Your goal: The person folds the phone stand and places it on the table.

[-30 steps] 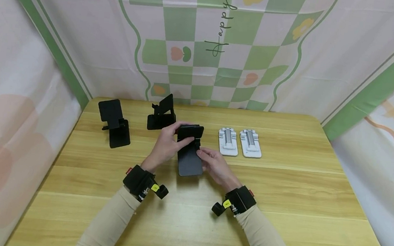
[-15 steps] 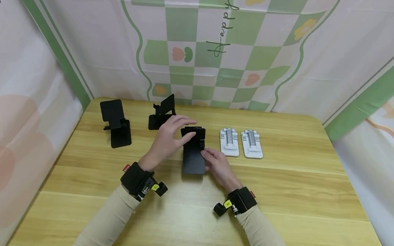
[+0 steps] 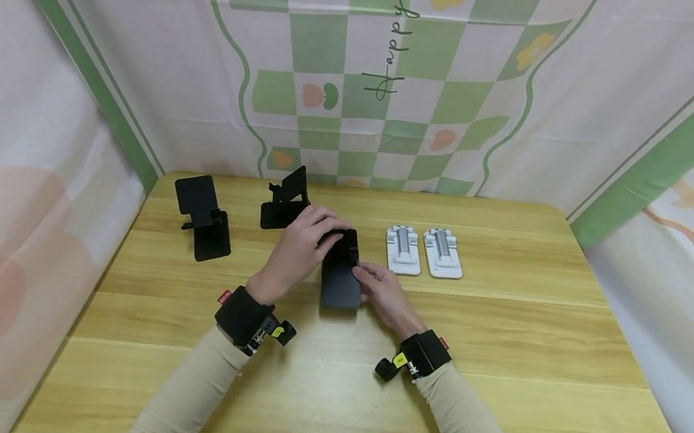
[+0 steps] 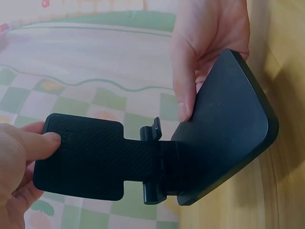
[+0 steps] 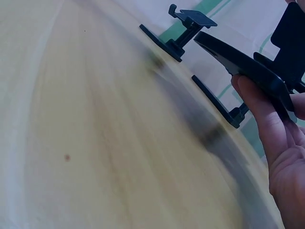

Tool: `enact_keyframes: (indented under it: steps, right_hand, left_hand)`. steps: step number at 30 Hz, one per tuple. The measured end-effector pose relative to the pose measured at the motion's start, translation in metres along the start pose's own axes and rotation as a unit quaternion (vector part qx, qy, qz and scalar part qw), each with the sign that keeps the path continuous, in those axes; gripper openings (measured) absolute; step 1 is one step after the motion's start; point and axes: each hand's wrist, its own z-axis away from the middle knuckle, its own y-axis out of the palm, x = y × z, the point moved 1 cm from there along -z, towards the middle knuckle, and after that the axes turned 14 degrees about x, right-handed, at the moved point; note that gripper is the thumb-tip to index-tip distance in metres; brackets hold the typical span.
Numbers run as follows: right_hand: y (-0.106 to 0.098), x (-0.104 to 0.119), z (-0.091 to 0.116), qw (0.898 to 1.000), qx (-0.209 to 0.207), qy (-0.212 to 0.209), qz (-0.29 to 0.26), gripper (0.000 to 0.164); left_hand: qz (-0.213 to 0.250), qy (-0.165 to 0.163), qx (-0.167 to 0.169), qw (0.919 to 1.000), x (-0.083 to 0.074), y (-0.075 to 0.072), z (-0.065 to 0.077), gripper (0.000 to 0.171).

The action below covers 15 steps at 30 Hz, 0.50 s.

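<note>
Black, flat-plated hinged stand (image 3: 340,285) is pinched, smaller plate (image 4: 81,162) by the left hand (image 3: 300,248), larger plate (image 4: 233,119) by the right hand (image 3: 384,294).

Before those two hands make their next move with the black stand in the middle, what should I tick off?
1. Right hand holds the black stand by its base: ok.
2. Left hand pinches the upper plate: ok.
3. Upper plate swung away from the base: ok.
4. Base resting on the table: not ok, held above it.
5. Hinge tight: cannot tell.
</note>
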Motion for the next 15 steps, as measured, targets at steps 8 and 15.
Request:
enact_keyframes:
  steps: [8,15]
  right_hand:
    - [0.0044,0.0048,0.0017,1.0,-0.005,-0.011,-0.008,0.043]
    - [0.0064,0.0054,0.0019,1.0,-0.017,-0.009,-0.012,0.043]
  left_hand:
    - [-0.01,0.003,-0.01,0.9999,-0.0031,0.0027,-0.0003,0.013]
    - [-0.022,0.007,-0.014,0.9996,-0.0067,0.0044,0.0004,0.012]
